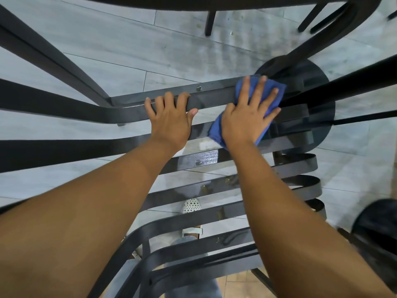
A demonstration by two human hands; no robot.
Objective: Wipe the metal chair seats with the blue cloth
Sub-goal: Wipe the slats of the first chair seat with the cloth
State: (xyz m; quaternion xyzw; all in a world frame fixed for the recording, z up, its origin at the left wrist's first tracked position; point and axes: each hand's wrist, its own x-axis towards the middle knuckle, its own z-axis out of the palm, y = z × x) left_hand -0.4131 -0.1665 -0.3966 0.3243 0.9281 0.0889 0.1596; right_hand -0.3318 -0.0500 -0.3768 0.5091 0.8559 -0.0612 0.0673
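A dark metal chair with a slatted seat (204,159) fills the view below me. My left hand (170,119) grips the far slat, fingers curled over its top edge and thumb under it. My right hand (250,117) lies flat with spread fingers on the blue cloth (217,127), pressing it onto the far slats at the right end of the seat. The cloth shows beyond the fingertips and beside the wrist. One nearer slat has a wet sheen.
A round dark table base (309,82) stands on the grey tiled floor (129,52) just beyond my right hand. Other dark chair legs (209,22) stand at the top. My foot in a white spotted sandal (191,205) shows through the slats.
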